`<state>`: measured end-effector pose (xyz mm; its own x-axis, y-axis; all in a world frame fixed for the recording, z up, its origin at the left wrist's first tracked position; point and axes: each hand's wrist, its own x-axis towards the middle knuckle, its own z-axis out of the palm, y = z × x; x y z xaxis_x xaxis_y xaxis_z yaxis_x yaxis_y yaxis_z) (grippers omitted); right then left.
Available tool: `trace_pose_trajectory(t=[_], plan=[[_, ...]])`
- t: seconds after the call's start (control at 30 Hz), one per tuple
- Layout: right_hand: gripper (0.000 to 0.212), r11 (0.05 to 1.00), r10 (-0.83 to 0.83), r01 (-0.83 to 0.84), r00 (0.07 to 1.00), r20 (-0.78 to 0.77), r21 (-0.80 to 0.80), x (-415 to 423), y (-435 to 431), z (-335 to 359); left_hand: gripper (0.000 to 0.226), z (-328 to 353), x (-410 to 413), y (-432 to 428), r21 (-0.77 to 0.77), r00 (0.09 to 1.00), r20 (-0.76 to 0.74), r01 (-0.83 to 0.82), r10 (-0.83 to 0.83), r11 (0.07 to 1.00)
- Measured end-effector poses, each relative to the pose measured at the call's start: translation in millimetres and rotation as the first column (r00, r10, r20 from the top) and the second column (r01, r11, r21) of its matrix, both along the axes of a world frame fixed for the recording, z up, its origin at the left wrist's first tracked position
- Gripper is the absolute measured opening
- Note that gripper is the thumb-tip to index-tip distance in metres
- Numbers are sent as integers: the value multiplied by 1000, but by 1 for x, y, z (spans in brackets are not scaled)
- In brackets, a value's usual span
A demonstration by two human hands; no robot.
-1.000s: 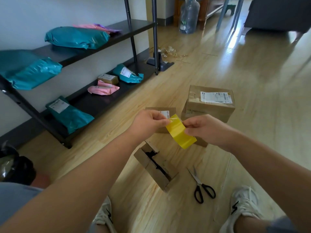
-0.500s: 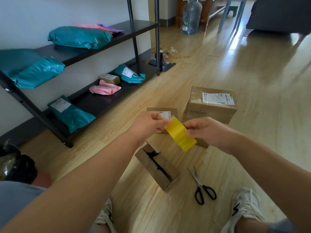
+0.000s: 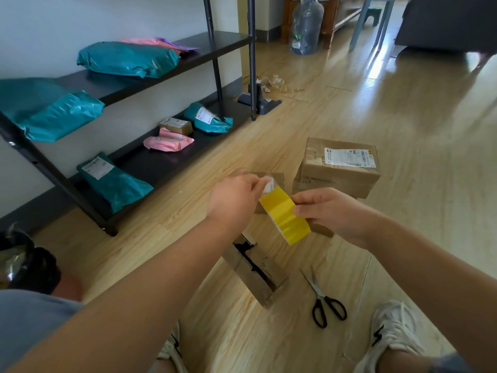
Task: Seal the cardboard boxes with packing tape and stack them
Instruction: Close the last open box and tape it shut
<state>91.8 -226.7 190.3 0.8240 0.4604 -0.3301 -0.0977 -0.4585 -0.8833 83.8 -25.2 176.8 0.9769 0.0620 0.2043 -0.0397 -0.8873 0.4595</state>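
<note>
A yellow roll of packing tape (image 3: pixel 284 215) is held up between both hands above the floor. My right hand (image 3: pixel 329 211) grips the roll from the right side. My left hand (image 3: pixel 236 199) pinches at the roll's upper left edge, where a bit of clear tape end shows. Below the hands lies a narrow cardboard box (image 3: pixel 255 270) with its top seam gaping. Two labelled boxes (image 3: pixel 340 164) stand stacked behind the right hand. A smaller box (image 3: pixel 277 179) is mostly hidden behind my left hand.
Black-handled scissors (image 3: pixel 322 300) lie on the wood floor right of the narrow box. A black shelf rack (image 3: pixel 150 162) with teal and pink mailers runs along the left. My white shoes (image 3: pixel 392 335) are at the bottom. A water jug (image 3: pixel 306 25) stands far back.
Both hands and the tape roll stay at nearly the same spot. The left fingers have shifted slightly at the roll's upper edge, picking at the tape end.
</note>
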Motion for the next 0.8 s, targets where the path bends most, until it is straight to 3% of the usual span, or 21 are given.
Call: trace_pose_trajectory(t=[0.1, 0.17, 0.23, 0.27, 0.37, 0.43, 0.53, 0.63, 0.8], plan=[[23, 998, -8, 10, 999, -35, 58, 2, -1, 0, 45, -2, 3, -2, -85, 998, -2, -61, 61, 994], [23, 998, -12, 15, 999, -41, 67, 2, -1, -1, 35, -5, 7, 1, -300, 989, -120, -123, 91, 946], [22, 997, -25, 29, 998, -58, 78, 1, 1, -2, 25, -7, 11, 6, -644, 953, -301, -223, 26, 732], [22, 996, -26, 31, 998, -66, 79, -1, 1, -2, 20, -8, 11, 9, -741, 933, -359, -266, -30, 616], [22, 998, -8, 12, 998, -65, 59, -3, 1, -4, 14, -9, 11, 14, -823, 902, -426, -353, -74, 445], [22, 999, -14, 17, 998, -60, 45, -2, 0, -5, 22, -8, 11, 15, -838, 885, -460, -404, -76, 367], [23, 999, -38, 40, 998, -49, 36, -2, -1, -4, 33, -4, 9, 15, -841, 868, -471, -387, -157, 378], [23, 998, -52, 53, 998, -27, 27, -2, 0, -5, 20, -6, 7, 15, -846, 894, -417, -317, -162, 428], [31, 999, -41, 41, 999, 1, 5, -4, 0, -2, 14, -7, 7, 14, -884, 929, -358, -305, -93, 354]])
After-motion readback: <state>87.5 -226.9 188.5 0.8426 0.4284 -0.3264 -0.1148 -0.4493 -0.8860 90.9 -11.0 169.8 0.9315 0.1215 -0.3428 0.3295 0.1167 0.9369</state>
